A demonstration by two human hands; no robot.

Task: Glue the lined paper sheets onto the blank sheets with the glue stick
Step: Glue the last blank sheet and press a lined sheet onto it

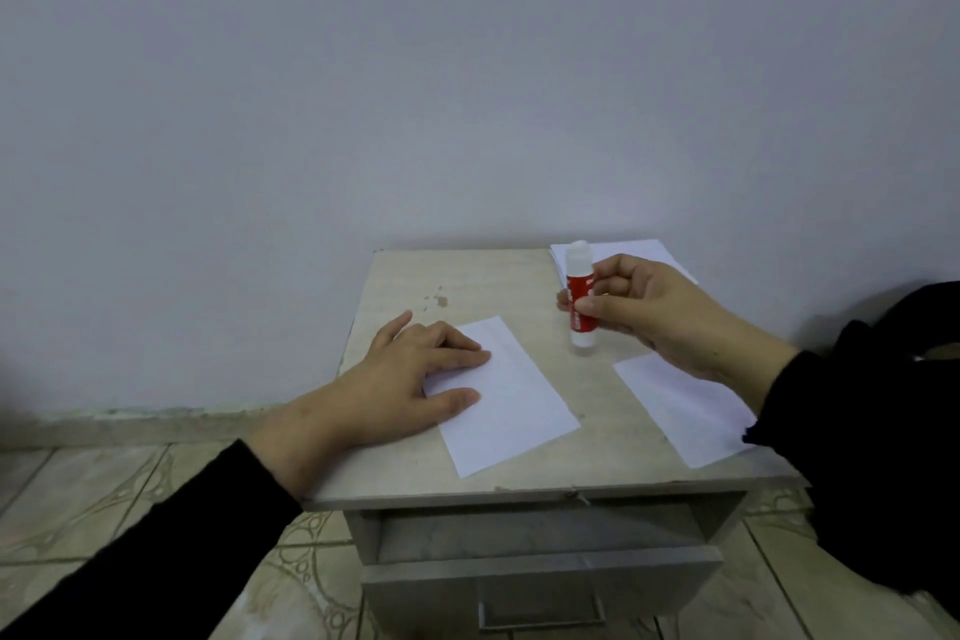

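A white sheet (511, 400) lies in the middle of the small table (457, 286); any lines on it are too faint to tell. My left hand (410, 379) lies flat on its left edge, fingers spread, pressing it down. My right hand (644, 307) holds a red and white glue stick (578, 299) upright, its base touching the table to the right of that sheet. A second white sheet (680, 405) lies at the front right, partly under my right wrist and sleeve. A stack of white sheets (623, 252) rests at the back right corner.
The table stands against a plain wall. Its drawer (540, 582) below the front edge is pulled partly out. A small stain (439, 299) marks the tabletop behind my left hand. Dark cloth (904, 379) lies to the right. Patterned floor tiles surround the table.
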